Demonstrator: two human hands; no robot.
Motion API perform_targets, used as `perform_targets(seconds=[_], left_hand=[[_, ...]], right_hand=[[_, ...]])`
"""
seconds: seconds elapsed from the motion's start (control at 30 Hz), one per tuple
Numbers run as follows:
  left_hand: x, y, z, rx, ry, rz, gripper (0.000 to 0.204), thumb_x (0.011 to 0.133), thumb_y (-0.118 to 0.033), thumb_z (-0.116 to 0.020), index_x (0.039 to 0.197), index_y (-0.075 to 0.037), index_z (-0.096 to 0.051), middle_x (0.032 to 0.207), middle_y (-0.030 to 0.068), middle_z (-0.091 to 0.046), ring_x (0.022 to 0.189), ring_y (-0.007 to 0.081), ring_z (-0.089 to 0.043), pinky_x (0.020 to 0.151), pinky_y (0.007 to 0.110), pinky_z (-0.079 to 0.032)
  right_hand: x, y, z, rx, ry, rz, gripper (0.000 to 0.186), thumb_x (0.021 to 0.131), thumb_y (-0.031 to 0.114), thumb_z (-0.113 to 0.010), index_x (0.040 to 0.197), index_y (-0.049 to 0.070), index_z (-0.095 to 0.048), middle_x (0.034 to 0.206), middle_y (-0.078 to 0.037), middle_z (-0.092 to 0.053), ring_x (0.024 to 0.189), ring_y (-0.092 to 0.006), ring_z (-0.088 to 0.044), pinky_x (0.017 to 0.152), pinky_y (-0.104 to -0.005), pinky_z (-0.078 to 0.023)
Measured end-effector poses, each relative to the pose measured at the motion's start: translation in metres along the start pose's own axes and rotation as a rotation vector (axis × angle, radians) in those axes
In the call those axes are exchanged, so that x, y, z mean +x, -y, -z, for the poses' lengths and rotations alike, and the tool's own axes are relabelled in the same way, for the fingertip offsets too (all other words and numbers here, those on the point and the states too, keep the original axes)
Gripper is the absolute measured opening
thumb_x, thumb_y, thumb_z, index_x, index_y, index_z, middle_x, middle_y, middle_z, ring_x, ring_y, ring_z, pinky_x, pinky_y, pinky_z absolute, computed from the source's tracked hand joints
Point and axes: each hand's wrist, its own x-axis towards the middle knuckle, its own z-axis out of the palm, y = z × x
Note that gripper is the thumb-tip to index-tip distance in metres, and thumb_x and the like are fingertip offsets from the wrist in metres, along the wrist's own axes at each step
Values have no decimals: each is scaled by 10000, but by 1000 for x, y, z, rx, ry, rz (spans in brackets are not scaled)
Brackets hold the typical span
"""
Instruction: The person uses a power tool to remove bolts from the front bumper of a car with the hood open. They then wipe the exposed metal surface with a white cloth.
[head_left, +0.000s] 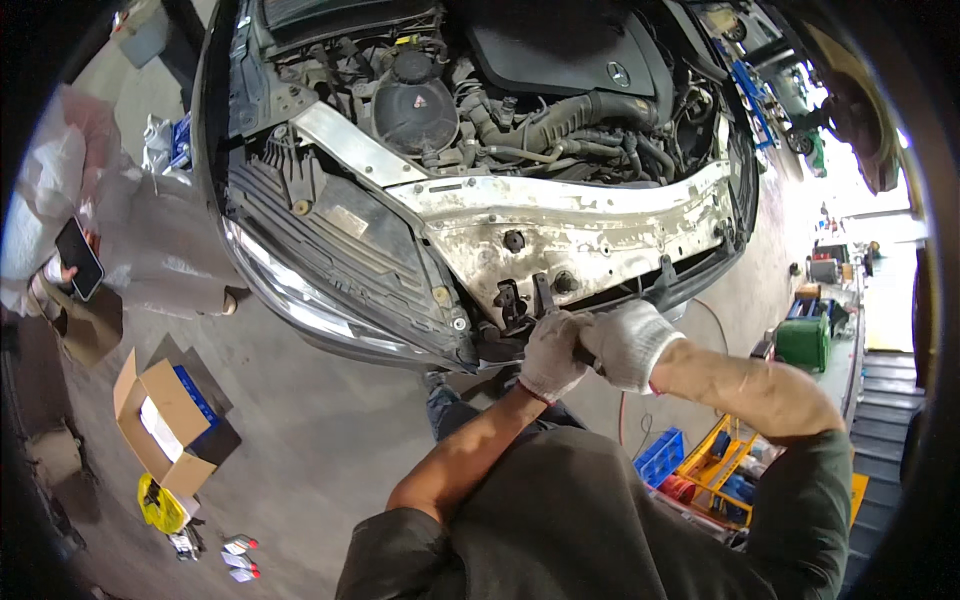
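Both my hands wear white knit gloves and meet at the front edge of a car with its engine bay exposed. My left hand (pixel 552 358) is closed, just below the black latch (pixel 511 303) on the worn silver front crossmember (pixel 590 225). Close beside it on the right, my right hand (pixel 632 345) is also closed. Something dark shows between the two gloves, mostly hidden by the fingers, and I cannot make out its kind. Left of my hands lies the headlight (pixel 290 290). Behind the crossmember sit a round black reservoir (pixel 415 110) and the black engine cover (pixel 560 50).
An open cardboard box (pixel 165 425) stands on the floor at left, near a yellow bundle (pixel 160 505) and several small bottles (pixel 240 560). Far left, a person holds a phone (pixel 79 260). At right are a blue crate (pixel 660 458), a yellow tool rack (pixel 715 465) and a green container (pixel 803 342).
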Motion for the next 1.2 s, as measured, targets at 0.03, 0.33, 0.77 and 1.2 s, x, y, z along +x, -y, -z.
perform_targets(seconds=[0.03, 0.33, 0.77, 1.2], left_hand=[[1, 0, 0, 11, -19, -3, 302, 789, -136, -723, 1088, -134, -685, 965, 109, -664, 945, 356, -663, 856, 450, -542], [29, -1, 21, -65, 299, -140, 348, 744, -112, -797, 1075, -111, -689, 943, 114, -740, 837, 342, -734, 742, 403, -596], [38, -3, 32, -81, 468, -150, 302, 775, -87, -777, 1058, -77, -672, 920, 145, -725, 818, 357, -728, 726, 413, -586], [15, 45, 67, 575, 454, -73, 296, 808, -191, -731, 1098, -139, -709, 1116, 142, -668, 975, 386, -673, 831, 498, -562]], right_hand=[[-1, 0, 0, 38, 22, 4, 325, 848, 262, -696, 1101, 63, -738, 979, -192, -762, 962, -394, -735, 845, -454, -600], [-18, 3, -51, 747, -289, -174, 368, 829, 275, -704, 1134, 69, -706, 992, -228, -737, 963, -422, -712, 839, -472, -582], [-19, 18, -65, 1099, -356, -228, 376, 830, 296, -749, 1134, 79, -711, 983, -199, -748, 958, -398, -712, 840, -443, -570], [-18, 5, -15, 319, -232, 114, 439, 917, 264, -604, 1337, 143, -640, 983, -143, -751, 920, -372, -738, 774, -502, -582]])
